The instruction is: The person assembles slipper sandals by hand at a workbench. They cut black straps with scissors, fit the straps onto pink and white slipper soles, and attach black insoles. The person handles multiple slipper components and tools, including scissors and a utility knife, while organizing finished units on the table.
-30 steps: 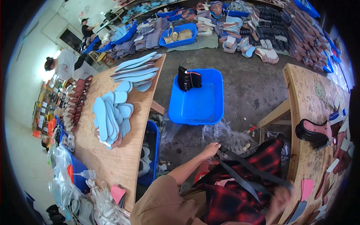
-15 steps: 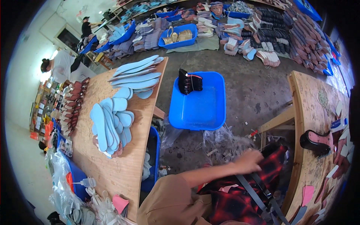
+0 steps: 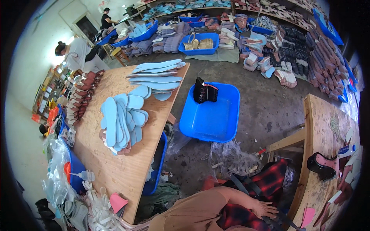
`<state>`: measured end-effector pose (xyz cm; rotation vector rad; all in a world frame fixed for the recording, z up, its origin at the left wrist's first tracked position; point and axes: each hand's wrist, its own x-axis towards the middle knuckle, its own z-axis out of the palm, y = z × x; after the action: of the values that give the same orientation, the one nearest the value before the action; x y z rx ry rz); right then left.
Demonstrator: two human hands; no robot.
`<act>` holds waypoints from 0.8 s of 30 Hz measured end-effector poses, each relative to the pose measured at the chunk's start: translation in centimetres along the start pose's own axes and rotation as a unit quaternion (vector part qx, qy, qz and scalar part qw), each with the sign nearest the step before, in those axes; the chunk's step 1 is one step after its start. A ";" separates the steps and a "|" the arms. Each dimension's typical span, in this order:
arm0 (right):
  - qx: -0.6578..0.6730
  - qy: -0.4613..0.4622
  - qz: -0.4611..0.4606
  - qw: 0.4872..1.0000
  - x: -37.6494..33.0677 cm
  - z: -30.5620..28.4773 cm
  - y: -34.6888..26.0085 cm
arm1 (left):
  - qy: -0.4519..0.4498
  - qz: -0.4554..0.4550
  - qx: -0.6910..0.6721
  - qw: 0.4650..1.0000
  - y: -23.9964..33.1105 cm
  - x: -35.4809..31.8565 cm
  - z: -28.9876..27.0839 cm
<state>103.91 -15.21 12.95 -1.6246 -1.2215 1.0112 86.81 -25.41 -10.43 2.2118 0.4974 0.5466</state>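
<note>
My left hand point(image 3: 265, 210) lies with its fingers stretched out over the red-and-black plaid cloth point(image 3: 271, 179) at my lap. Its forearm reaches across from a brown sleeve at the lower edge. Dark straps point(image 3: 246, 184) run over the plaid cloth just beyond the hand; whether the fingers touch them I cannot tell. Nothing shows in that hand. My right hand is out of sight. Left of me, light blue insoles point(image 3: 119, 121) lie in a fanned pile on a wooden table point(image 3: 92, 169), with another stack of blue insoles point(image 3: 158, 75) at its far end.
A blue tub point(image 3: 210, 123) on the floor holds a bundle of black pieces point(image 3: 205, 92). To the right stands a wooden bench point(image 3: 314, 134) with a black curved bundle point(image 3: 323, 165) on it. Clear plastic point(image 3: 231, 158) litters the floor. Two people work at the far left.
My left hand has come down and nearer to me, from raised above the plaid cloth to lying on it, fingers now spread. The whole view has shifted, so the far shelves show more.
</note>
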 end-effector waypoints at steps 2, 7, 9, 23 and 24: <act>-0.003 -0.005 0.000 1.000 0.0 0.4 0.1 | -0.010 -0.014 -0.005 1.000 0.0 -0.4 -0.6; -0.017 0.018 0.000 1.000 -0.5 -0.7 1.1 | -0.008 -0.014 0.008 1.000 0.3 -0.5 -0.7; -0.029 0.062 -0.003 0.998 -1.7 -4.0 2.0 | -0.011 0.015 0.007 1.000 0.7 0.3 0.1; -0.035 0.609 -0.165 0.775 -30.0 -46.6 -11.9 | -0.054 0.055 0.080 0.994 1.9 1.4 -0.4; -0.027 0.624 -0.177 0.761 -31.4 -47.9 -13.4 | -0.066 0.062 0.097 0.991 2.7 1.8 -0.7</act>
<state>138.60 -50.93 44.27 -1.5069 -0.5250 -0.4158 88.36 -25.74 -7.58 2.4580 0.3584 0.4267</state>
